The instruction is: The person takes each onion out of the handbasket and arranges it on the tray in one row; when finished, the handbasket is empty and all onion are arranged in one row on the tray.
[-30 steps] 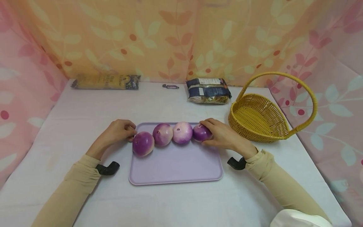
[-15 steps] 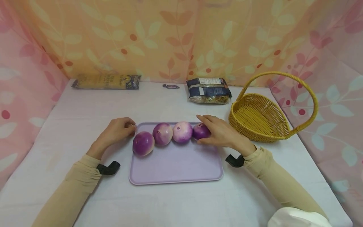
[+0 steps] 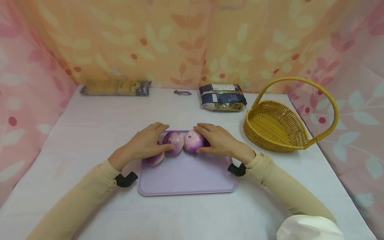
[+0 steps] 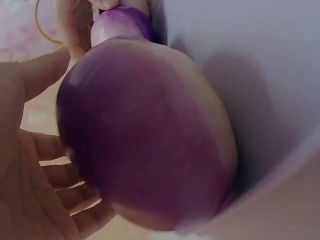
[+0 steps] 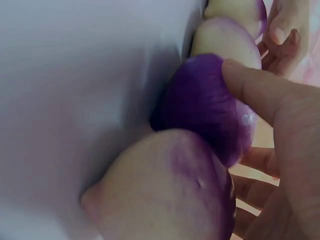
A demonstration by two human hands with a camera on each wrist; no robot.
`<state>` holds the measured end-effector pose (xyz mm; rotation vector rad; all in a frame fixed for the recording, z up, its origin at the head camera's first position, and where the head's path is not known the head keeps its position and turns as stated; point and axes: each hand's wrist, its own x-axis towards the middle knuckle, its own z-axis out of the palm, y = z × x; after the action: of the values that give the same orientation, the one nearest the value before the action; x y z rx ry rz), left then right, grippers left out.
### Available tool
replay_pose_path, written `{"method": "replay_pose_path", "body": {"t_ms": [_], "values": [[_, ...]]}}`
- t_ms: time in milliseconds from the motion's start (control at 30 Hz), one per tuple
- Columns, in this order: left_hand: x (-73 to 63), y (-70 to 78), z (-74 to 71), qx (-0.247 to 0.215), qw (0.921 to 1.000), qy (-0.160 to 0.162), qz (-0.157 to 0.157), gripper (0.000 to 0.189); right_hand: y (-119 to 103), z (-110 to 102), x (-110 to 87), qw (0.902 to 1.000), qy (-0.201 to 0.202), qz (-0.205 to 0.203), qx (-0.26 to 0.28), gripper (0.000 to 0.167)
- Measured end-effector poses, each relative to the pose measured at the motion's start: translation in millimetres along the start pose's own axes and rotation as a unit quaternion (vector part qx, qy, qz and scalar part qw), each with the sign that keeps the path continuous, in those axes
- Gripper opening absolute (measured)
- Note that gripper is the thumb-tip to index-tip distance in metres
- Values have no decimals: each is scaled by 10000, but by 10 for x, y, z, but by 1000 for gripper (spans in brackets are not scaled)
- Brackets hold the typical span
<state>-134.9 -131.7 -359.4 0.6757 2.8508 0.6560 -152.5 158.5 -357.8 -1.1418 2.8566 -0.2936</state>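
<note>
Several purple-and-white turnips sit in a row along the far side of a lilac tray point(image 3: 189, 181). My left hand point(image 3: 141, 143) reaches over the leftmost turnip point(image 3: 154, 160), thumb and fingers spread by the second turnip point(image 3: 175, 138) without closing on it. With thumb and fingertips, my right hand point(image 3: 223, 143) holds the third turnip point(image 3: 192, 141); the right wrist view shows the thumb on its dark purple side. Most of the rightmost turnip point(image 5: 165, 195) is hidden under the right hand in the head view, but in the right wrist view it lies closest.
A yellow wicker basket point(image 3: 276, 145) with a tall handle stands on the right. Along the back lie a long yellow packet point(image 3: 115, 88), a small wrapped candy point(image 3: 182, 93) and a dark blue packet point(image 3: 222, 97). Patterned cloth walls surround the white table point(image 3: 90, 116).
My left hand has moved right from the tray's left edge, over the leftmost turnip. The right hand has shifted left from the rightmost turnip to the third one. The turnips look unmoved.
</note>
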Motion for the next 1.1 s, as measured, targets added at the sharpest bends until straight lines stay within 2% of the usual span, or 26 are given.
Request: {"method": "replay_pose_path", "body": {"t_ms": [200, 700, 933, 1100], "values": [[53, 80, 49, 306, 9994, -75, 132, 77, -38, 12, -23, 9999, 119, -84, 22, 71], [70, 96, 78, 375, 9977, -35, 562, 73, -68, 42, -124, 9996, 208, -110, -128, 73], [23, 59, 60, 187, 9988, -141, 427, 79, -49, 28, -148, 9997, 188, -74, -144, 79], [-114, -38, 2, 391, 9985, -190, 342, 89, 66, -78, -248, 9994, 187, 278, -93, 86]]}}
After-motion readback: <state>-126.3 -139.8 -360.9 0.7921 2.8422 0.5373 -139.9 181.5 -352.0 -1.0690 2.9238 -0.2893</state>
